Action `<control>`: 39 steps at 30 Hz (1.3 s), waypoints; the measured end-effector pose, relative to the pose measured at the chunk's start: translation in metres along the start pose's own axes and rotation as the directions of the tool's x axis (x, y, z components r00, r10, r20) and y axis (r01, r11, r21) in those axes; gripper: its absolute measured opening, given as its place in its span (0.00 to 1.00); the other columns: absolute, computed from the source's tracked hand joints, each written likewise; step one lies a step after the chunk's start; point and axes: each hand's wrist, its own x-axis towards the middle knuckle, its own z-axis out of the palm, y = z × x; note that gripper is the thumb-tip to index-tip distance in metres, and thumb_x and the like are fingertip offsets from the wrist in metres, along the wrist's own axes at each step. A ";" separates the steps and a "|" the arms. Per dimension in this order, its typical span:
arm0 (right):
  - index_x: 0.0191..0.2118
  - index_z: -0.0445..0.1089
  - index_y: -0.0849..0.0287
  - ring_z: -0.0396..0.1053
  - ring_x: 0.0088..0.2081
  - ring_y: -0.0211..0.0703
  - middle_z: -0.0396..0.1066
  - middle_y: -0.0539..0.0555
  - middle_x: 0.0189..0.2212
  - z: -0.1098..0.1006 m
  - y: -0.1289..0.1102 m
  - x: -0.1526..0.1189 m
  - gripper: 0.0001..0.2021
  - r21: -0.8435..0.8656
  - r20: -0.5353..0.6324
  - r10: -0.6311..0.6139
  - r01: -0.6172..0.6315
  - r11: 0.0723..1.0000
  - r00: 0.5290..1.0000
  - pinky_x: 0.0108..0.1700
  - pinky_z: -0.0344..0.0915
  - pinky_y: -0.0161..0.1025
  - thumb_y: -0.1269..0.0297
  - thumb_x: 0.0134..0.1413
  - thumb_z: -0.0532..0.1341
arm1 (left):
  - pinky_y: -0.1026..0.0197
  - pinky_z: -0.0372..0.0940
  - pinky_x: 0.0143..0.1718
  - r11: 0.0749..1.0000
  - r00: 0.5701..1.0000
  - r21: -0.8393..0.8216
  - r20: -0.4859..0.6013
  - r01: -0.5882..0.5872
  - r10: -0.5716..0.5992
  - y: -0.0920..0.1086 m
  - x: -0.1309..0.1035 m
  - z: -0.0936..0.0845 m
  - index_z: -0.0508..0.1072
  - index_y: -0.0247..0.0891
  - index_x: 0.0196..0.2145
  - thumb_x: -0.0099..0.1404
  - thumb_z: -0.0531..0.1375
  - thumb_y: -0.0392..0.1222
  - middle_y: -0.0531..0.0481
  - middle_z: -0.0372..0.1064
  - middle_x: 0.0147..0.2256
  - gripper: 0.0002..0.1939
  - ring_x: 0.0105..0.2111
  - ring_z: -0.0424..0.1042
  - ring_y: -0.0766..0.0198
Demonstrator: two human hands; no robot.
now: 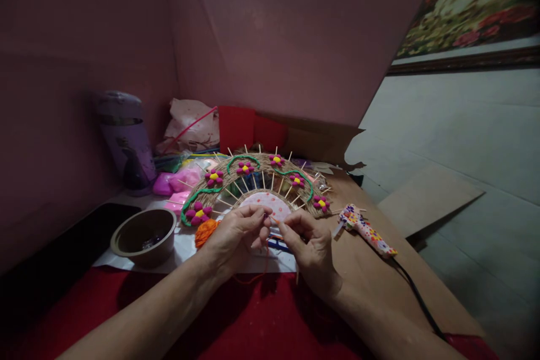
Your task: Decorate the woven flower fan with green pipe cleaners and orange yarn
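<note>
My left hand (247,228) pinches a small dark purple piece (265,215) between thumb and fingertips; its exact kind is too small to tell. Close beside it, my right hand (307,244) is closed on a strand of orange yarn (275,220). The yarn spans the short gap between both hands, and a loose length droops below. Left of my left hand lies an orange yarn ball (206,233). Just beyond my hands is a twine-wrapped half-round craft piece (261,164) with wooden sticks, purple-and-yellow flowers, green trim and a dotted fabric centre (264,201).
A brown bowl (143,259) with dark shiny bits stands at left, near a purple bottle (126,146). Pink packets (171,183) lie behind. At right is a flower-patterned, fabric-covered corded tool (367,230) on brown board (358,270). Red cloth (253,315) covers the near side.
</note>
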 end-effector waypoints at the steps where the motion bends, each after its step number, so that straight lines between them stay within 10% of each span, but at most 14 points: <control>1: 0.24 0.63 0.59 0.55 0.19 0.33 0.60 0.46 0.17 0.000 0.000 0.000 0.10 0.005 0.002 0.005 -0.005 1.000 1.000 0.22 0.52 0.32 0.62 0.53 0.59 | 0.72 0.54 0.16 1.000 1.000 0.003 -0.001 0.007 -0.007 0.000 0.000 0.000 0.71 0.31 0.30 0.54 0.63 0.34 0.51 0.67 0.23 0.05 0.17 0.62 0.75; 13: 0.28 0.69 0.61 0.61 0.22 0.34 0.66 0.48 0.20 0.001 0.011 0.002 0.08 -0.069 -0.032 -0.014 0.012 0.998 0.999 0.24 0.57 0.32 0.62 0.54 0.59 | 0.72 0.40 0.13 0.988 0.989 0.065 -0.044 0.143 -0.140 -0.005 -0.003 0.006 0.66 0.35 0.26 0.53 0.61 0.50 0.61 0.52 0.17 0.15 0.12 0.47 0.78; 22: 0.31 0.72 0.61 0.58 0.21 0.34 0.67 0.49 0.22 0.002 0.011 0.000 0.08 -0.149 0.073 -0.072 0.082 0.985 0.995 0.24 0.55 0.33 0.62 0.54 0.59 | 0.69 0.38 0.13 0.902 0.984 0.407 -0.035 -0.145 0.174 -0.009 0.001 0.003 0.57 0.38 0.17 0.53 0.61 0.54 0.62 0.48 0.12 0.21 0.11 0.44 0.77; 39: 0.32 0.72 0.61 0.65 0.27 0.38 0.71 0.53 0.26 0.004 0.016 -0.002 0.09 -0.118 0.085 -0.036 0.046 0.992 0.996 0.29 0.61 0.34 0.60 0.54 0.60 | 0.66 0.39 0.14 0.759 0.929 0.589 -0.038 -0.277 0.369 -0.011 0.006 -0.002 0.59 0.39 0.15 0.57 0.58 0.50 0.59 0.50 0.11 0.20 0.13 0.45 0.73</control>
